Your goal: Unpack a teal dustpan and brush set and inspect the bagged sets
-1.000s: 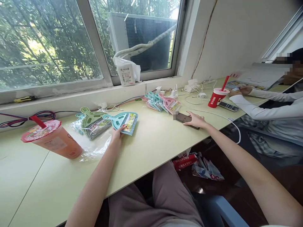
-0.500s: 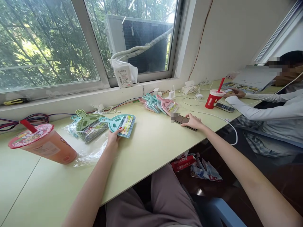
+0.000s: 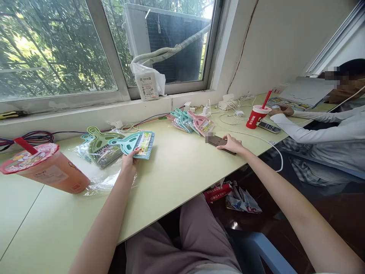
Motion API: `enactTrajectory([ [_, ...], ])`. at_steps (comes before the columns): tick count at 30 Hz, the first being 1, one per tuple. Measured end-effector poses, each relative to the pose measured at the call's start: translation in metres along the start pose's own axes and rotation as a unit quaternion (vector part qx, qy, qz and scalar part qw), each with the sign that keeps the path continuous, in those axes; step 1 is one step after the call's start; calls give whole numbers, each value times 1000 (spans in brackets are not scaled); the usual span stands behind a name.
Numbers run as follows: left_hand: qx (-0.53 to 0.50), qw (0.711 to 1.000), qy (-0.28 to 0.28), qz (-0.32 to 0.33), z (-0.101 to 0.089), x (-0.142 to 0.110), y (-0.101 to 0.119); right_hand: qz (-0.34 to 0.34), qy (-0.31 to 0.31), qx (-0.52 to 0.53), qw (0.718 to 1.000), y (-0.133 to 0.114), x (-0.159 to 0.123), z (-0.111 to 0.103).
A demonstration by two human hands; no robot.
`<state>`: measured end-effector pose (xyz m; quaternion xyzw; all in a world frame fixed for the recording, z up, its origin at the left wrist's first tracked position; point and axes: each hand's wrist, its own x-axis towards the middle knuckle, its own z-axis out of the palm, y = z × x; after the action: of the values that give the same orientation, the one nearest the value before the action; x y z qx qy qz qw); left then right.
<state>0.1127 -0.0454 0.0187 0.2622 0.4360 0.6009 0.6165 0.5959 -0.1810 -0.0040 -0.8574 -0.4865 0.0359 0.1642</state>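
My left hand (image 3: pixel 129 163) pinches the near edge of a teal dustpan-and-brush set (image 3: pixel 137 141) that lies on the pale green table (image 3: pixel 176 171). Beside it to the left sits a green set (image 3: pixel 99 142) on crumpled clear plastic wrap (image 3: pixel 105 179). My right hand (image 3: pixel 232 144) rests flat, fingers spread, on a dark phone (image 3: pixel 218 141) at the table's near right edge. A pile of teal and pink sets (image 3: pixel 192 122) lies just behind the phone.
A pink drink cup (image 3: pixel 47 169) with a red straw stands at the left. A red cup (image 3: pixel 256 116), chargers and white cables (image 3: pixel 234 110) lie at the back right. Another person in white sleeves (image 3: pixel 322 127) sits at the right. A white packet (image 3: pixel 146 85) stands on the sill.
The view has drifted slightly, so everything sits a little further left and lower. My left hand stays on the teal set and my right hand stays on the phone.
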Motion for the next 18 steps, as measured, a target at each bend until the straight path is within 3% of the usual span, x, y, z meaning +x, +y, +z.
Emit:
enactTrajectory([
  [12,24,1000,-8,-11,6,0,-1,-44,-42,-10,998,-7,-9,-11],
  [18,-2,1000,-19,3,8,-10,8,-46,-20,24,998,-10,-8,-17],
])
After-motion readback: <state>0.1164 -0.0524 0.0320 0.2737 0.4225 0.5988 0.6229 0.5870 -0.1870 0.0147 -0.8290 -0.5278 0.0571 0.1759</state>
